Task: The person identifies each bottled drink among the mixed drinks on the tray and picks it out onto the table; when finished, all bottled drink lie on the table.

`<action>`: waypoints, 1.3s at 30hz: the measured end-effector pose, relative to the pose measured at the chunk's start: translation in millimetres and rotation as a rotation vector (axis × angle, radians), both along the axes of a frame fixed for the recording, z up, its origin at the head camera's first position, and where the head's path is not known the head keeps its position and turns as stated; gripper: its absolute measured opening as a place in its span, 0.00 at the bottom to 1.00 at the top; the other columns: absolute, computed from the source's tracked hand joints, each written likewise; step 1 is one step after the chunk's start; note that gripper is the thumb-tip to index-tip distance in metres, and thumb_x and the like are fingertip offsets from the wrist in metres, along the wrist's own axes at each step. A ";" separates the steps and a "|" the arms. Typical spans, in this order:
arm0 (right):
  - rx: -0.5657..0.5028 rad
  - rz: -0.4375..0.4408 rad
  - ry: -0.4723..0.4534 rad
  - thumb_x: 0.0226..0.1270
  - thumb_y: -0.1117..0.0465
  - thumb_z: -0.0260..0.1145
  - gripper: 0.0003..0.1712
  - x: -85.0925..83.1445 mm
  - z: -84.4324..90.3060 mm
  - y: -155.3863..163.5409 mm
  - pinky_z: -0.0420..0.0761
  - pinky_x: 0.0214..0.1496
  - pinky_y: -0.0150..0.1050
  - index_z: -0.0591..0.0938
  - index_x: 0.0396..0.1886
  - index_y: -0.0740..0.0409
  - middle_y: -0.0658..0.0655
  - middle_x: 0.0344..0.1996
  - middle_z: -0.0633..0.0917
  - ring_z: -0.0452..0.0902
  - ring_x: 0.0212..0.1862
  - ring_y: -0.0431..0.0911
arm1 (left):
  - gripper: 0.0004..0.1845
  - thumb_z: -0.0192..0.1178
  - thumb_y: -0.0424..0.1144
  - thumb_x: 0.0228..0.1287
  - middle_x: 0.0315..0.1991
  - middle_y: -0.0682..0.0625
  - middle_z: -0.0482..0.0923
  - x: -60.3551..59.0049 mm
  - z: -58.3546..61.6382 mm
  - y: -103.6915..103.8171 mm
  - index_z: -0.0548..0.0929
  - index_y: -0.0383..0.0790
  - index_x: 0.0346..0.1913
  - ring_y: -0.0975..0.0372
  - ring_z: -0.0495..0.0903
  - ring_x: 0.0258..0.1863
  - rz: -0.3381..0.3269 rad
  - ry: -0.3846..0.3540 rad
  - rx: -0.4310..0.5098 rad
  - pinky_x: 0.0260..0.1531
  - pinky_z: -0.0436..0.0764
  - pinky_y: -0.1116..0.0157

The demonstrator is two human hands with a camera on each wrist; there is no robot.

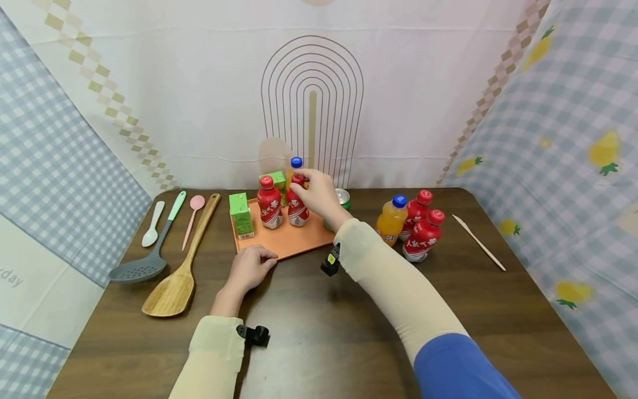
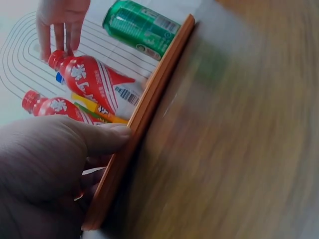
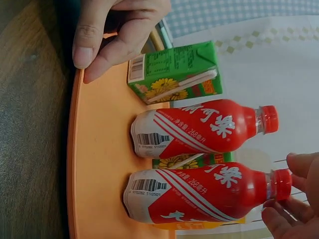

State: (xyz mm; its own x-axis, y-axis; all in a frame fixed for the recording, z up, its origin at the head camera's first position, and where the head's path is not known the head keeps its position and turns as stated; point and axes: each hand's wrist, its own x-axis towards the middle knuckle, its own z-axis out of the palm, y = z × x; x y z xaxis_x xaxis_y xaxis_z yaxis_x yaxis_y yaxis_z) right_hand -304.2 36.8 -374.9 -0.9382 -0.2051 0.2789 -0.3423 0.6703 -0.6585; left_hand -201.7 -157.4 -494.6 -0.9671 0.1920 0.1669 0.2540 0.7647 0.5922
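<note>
An orange tray [image 1: 294, 242] sits near the back of the table. At its front edge my left hand [image 1: 249, 267] pinches the rim between thumb and fingers. My right hand [image 1: 321, 194] reaches over the tray and holds a red drink bottle [image 3: 199, 194] by its cap; the bottle is upright on the tray. Just left of it is a second red bottle [image 1: 269, 208]. A green drink carton [image 1: 241, 216] occupies the left corner, and another carton [image 1: 279, 178] is behind, partly hidden. A blue-capped orange drink bottle [image 1: 296, 163] and a green can [image 2: 142, 30] are also there.
Right of the tray stand an orange juice bottle [image 1: 391, 220] and two red bottles [image 1: 422, 237], beside a thin pale wooden stick [image 1: 478, 242]. On the left lie a wooden turner [image 1: 171, 291], a grey slotted turner [image 1: 142, 267], a pink spoon [image 1: 196, 203] and a white spoon [image 1: 150, 237].
</note>
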 end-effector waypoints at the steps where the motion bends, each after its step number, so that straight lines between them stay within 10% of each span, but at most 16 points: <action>1: 0.010 -0.007 -0.014 0.68 0.54 0.65 0.23 -1.9 -1.3 -1.3 0.78 0.50 0.39 0.78 0.61 0.51 0.52 0.54 0.81 0.78 0.52 0.45 | 0.03 0.67 0.37 0.60 0.35 0.53 0.84 0.1 -0.5 1.3 0.90 0.46 0.35 0.56 0.82 0.40 0.011 -0.006 0.012 0.45 0.76 0.53; 12: -0.057 -0.025 -0.005 0.67 0.56 0.65 0.18 -12.0 -8.5 -0.1 0.80 0.41 0.33 0.82 0.56 0.51 0.49 0.50 0.84 0.80 0.45 0.40 | 0.03 0.67 0.38 0.60 0.33 0.55 0.83 -1.0 -1.5 7.3 0.90 0.47 0.33 0.56 0.81 0.38 0.070 -0.024 0.050 0.42 0.74 0.54; 39: -0.103 0.047 -0.011 0.67 0.55 0.66 0.17 23.5 -15.1 10.8 0.82 0.41 0.34 0.83 0.54 0.50 0.51 0.49 0.85 0.82 0.46 0.41 | 0.03 0.66 0.40 0.61 0.32 0.56 0.83 -0.6 -3.7 6.6 0.90 0.49 0.32 0.58 0.81 0.38 0.087 -0.027 0.019 0.40 0.74 0.55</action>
State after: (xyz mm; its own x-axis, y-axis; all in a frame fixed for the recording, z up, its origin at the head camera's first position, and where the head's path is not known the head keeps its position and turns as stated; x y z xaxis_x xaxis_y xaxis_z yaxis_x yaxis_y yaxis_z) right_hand -280.6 47.6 -390.0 -0.9313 -0.2195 0.2907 -0.3641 0.5825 -0.7267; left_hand -202.3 -150.8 -498.3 -0.9842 0.1036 0.1434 0.1705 0.7718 0.6126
